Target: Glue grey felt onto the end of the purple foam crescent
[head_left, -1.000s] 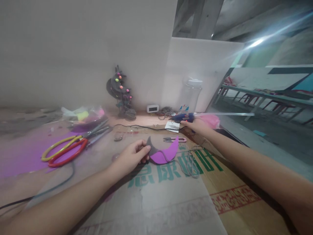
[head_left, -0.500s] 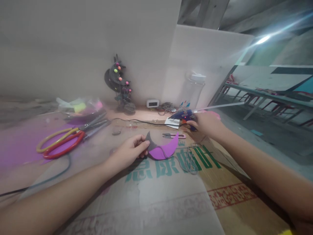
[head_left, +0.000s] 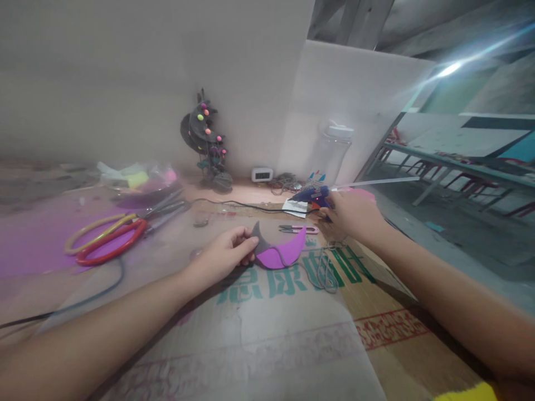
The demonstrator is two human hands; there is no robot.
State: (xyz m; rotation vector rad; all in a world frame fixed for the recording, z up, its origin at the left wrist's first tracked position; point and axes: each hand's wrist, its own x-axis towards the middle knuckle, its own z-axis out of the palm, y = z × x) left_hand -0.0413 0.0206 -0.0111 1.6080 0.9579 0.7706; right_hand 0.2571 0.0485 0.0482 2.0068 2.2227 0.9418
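My left hand (head_left: 232, 249) pinches the left tip of a crescent-shaped piece (head_left: 284, 256), dark grey at that end and purple along the rest. A grey cord (head_left: 328, 273) trails over the cardboard from the crescent. Further back, my right hand (head_left: 353, 211) is closed around the handle of a blue glue gun (head_left: 312, 195). A long translucent glue stick (head_left: 380, 182) juts out of its rear, and a small red light shows on its side. The gun's nozzle is over a white paper scrap (head_left: 295, 208). Pink-handled thread snips (head_left: 298, 229) lie behind the crescent.
Red-and-yellow-handled scissors (head_left: 111, 239) lie at left, near a plastic bag (head_left: 142, 181). Against the back wall stand a dark crescent ornament with coloured balls (head_left: 204, 133), a small white digital clock (head_left: 262, 175) and a clear bottle (head_left: 332, 153). A black cable (head_left: 246, 208) crosses the table.
The view has shifted slightly. Both hands keep their holds on the crescent and the glue gun, with little visible movement. More of a yellow thing shows at the bottom right.
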